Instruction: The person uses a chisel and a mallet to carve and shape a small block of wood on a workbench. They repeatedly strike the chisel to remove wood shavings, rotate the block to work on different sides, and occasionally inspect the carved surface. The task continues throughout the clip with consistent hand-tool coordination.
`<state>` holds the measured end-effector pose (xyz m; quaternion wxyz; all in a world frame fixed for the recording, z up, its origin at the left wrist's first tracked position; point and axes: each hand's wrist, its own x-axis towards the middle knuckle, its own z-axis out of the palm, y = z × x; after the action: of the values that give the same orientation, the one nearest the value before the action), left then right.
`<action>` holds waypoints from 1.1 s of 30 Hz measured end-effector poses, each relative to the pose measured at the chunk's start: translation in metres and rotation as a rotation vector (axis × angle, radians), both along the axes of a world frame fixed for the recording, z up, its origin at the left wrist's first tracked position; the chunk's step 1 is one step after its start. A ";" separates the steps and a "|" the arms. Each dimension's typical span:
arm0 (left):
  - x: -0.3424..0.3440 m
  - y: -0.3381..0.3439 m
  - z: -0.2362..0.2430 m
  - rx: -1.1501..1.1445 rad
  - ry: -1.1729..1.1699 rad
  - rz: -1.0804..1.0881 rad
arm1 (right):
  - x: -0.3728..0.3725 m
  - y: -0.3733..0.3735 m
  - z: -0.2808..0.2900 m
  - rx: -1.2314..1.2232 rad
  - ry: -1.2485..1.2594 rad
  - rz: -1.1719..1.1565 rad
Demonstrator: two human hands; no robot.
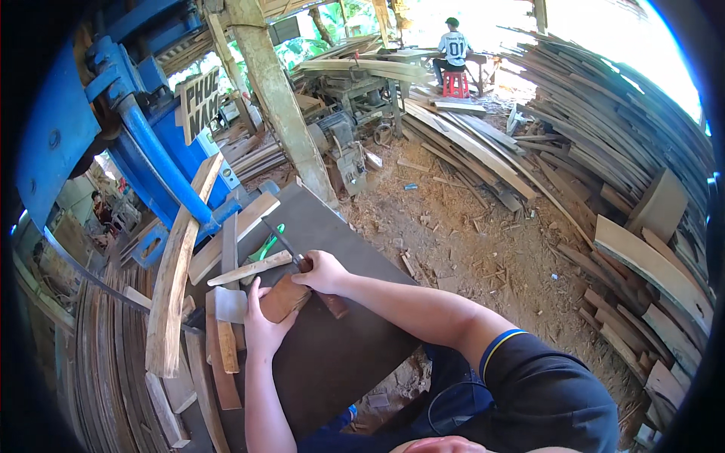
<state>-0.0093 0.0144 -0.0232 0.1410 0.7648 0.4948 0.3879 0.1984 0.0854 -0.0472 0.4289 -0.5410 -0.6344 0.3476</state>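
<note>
My left hand (pixel 264 325) is closed on a brown wooden block (pixel 283 299), steadying it over the dark tabletop (pixel 325 370). Against the block's upper end, my right hand (pixel 325 273) is wrapped round a hand tool with a slim dark blade (pixel 282 238), pointing up and left. Whether it is a file or a knife I cannot tell. A reddish-brown wooden piece (pixel 333 305) shows just below the right hand; its link to the tool is hidden. Beside my left fingers sits a pale grey block-like piece (pixel 229 305). A light wood strip (pixel 249 268) lies beyond it.
A green-handled item (pixel 270 243) lies near the blade. Left of the table stands a big blue machine (pixel 151 158), with a long wood piece (pixel 181 272) in front. Stacked boards (pixel 604 113) line the right. A person (pixel 453 47) sits on a red stool (pixel 455 84) far off.
</note>
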 end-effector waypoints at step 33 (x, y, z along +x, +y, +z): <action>-0.043 -0.011 0.019 -0.305 0.088 0.053 | 0.008 0.000 0.004 -0.120 0.024 0.075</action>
<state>-0.0522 0.0032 -0.0043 0.2234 0.7373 0.5737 0.2780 0.2068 0.0851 -0.0433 0.3898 -0.5374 -0.6271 0.4075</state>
